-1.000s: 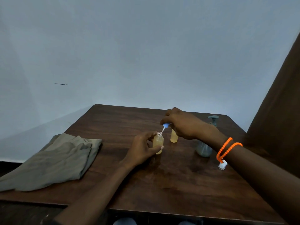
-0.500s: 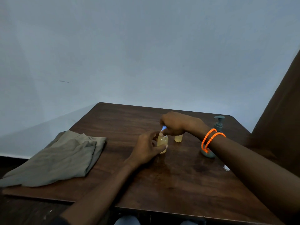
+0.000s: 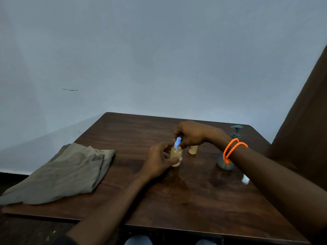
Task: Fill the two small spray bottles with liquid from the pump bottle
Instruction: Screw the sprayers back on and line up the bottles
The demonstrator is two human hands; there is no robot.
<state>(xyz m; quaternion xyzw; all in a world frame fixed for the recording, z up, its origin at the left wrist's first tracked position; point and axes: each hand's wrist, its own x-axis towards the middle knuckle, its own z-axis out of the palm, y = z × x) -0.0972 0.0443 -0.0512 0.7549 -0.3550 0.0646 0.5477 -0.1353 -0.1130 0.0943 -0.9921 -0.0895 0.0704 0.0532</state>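
My left hand (image 3: 159, 159) grips a small spray bottle (image 3: 176, 156) of yellowish liquid standing on the wooden table (image 3: 177, 200). My right hand (image 3: 192, 136) pinches the blue spray head (image 3: 177, 142) seated on that bottle's neck. A second small bottle (image 3: 192, 149) of the same liquid stands just behind, to the right, its top hidden by my right hand. The grey pump bottle (image 3: 225, 161) stands farther right, partly behind my right wrist, with its pump head (image 3: 236, 130) showing above.
A folded olive cloth (image 3: 65, 171) lies on the table's left side. A small white cap (image 3: 245, 179) lies near my right forearm. A brown curtain (image 3: 304, 129) hangs at the right. The wall is close behind the table.
The blue spray head with its tube has gone down into the bottle held by my left hand and now sits on its neck. My right hand came down with it.
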